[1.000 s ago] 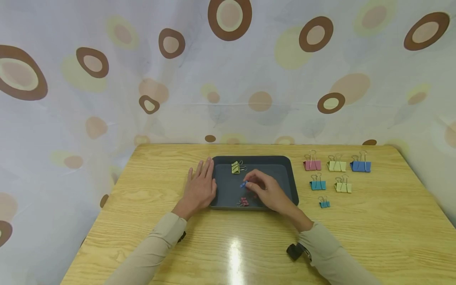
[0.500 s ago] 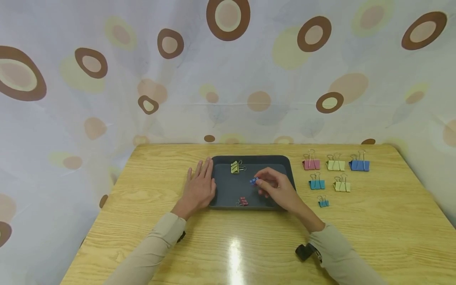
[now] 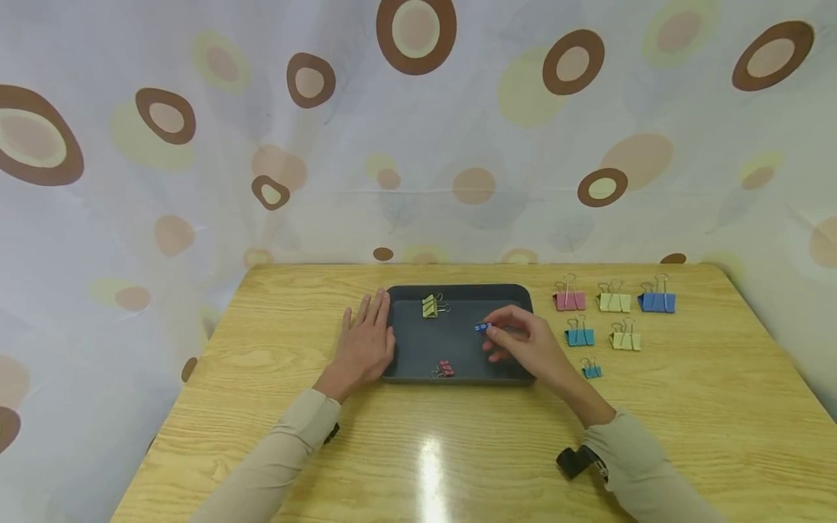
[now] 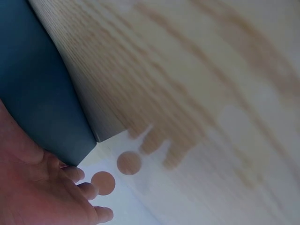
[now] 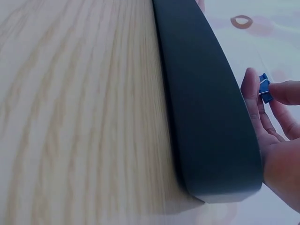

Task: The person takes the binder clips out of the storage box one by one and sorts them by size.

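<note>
Between thumb and fingertips my right hand [image 3: 532, 349] pinches a small blue binder clip [image 3: 483, 327] over the right part of a dark tray [image 3: 418, 380]. The right wrist view shows the same blue clip [image 5: 265, 88] in the fingers, above the tray's wall. My left hand [image 3: 363, 345] lies with straight fingers along the tray's left edge, touching it; the left wrist view also has this hand [image 4: 42, 187] against the tray side. Inside the tray are a yellow-green binder clip [image 3: 429, 306] near the back and a small pink binder clip [image 3: 446, 369] near the front.
Right of the tray, binder clips stand in rows on the wooden table [image 3: 261, 305]: pink [image 3: 570, 301], pale yellow [image 3: 613, 303] and blue [image 3: 657, 302] at the back, teal [image 3: 580, 336] and pale yellow [image 3: 625, 341] in the middle, small teal [image 3: 591, 371] in front. A patterned curtain hangs behind.
My right hand has moved to the right across the tray, carrying the small blue binder clip. The left hand has stayed at the tray's left edge.
</note>
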The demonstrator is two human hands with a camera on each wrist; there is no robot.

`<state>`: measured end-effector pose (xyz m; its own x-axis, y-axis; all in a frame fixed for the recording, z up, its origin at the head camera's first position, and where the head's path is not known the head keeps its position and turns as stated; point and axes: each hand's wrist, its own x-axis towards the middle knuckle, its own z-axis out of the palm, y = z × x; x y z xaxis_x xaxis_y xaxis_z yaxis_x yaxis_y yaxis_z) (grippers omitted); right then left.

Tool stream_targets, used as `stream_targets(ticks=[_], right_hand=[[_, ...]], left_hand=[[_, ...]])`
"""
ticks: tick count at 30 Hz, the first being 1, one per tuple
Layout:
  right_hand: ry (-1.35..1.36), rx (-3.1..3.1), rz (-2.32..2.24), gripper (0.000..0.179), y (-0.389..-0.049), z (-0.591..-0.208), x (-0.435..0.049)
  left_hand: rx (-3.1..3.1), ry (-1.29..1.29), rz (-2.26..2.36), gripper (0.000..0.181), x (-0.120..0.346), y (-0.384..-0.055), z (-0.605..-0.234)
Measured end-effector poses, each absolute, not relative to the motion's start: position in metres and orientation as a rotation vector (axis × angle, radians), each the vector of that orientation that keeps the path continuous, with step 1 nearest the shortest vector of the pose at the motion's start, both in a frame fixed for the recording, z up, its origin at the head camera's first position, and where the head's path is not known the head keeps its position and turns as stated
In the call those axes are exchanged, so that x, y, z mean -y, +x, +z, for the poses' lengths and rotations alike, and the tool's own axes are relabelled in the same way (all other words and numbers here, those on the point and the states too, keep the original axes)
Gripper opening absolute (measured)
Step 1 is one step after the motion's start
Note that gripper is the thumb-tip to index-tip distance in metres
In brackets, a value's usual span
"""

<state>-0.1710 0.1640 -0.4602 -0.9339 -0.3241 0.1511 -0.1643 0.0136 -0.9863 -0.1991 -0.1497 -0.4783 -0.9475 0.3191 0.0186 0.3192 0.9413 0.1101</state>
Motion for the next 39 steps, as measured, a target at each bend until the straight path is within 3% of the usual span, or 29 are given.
stream_targets(ticks=[19,39], right_hand=[[-0.490,-2.342,-1.994,0.022,-0.156,-0.452,-0.211],[-0.381,-2.466,-1.943,0.041,-0.132,-0.451,-0.260]], left_hand=[[3.125,-0.501,-0.159,0.063,0.148,-0.196,-0.471],[3.115,-0.515,-0.203,0.063,0.149,-0.196,-0.471]])
